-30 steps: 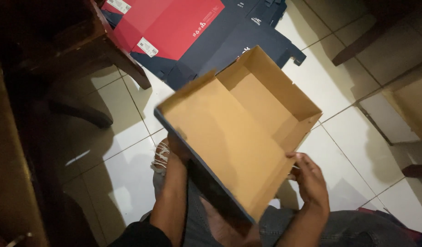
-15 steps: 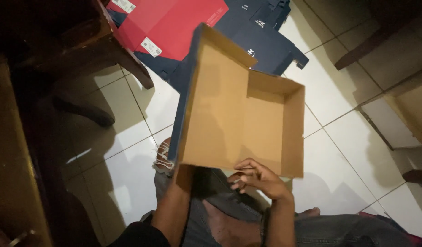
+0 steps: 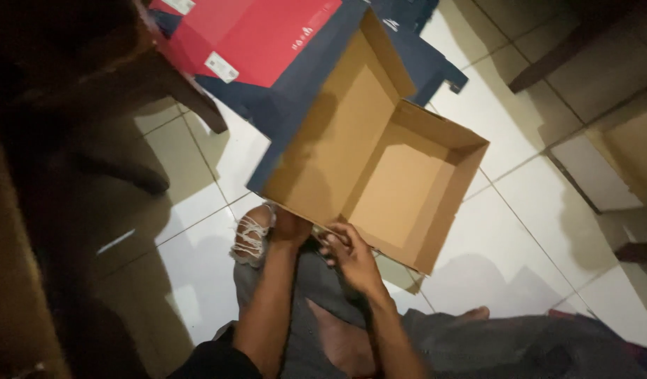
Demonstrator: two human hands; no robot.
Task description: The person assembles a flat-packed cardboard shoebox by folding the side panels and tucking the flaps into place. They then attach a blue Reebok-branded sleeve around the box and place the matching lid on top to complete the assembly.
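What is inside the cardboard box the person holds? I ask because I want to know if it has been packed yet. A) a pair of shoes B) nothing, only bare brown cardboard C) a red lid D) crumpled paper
B: the open box shows only its bare brown floor and walls, while the left hand and right hand grip its near edge.

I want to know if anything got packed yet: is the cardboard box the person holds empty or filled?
Empty. The cardboard box is open toward the camera, showing only bare brown inside walls and bottom. Both hands, left hand and right hand, grip its lower edge.
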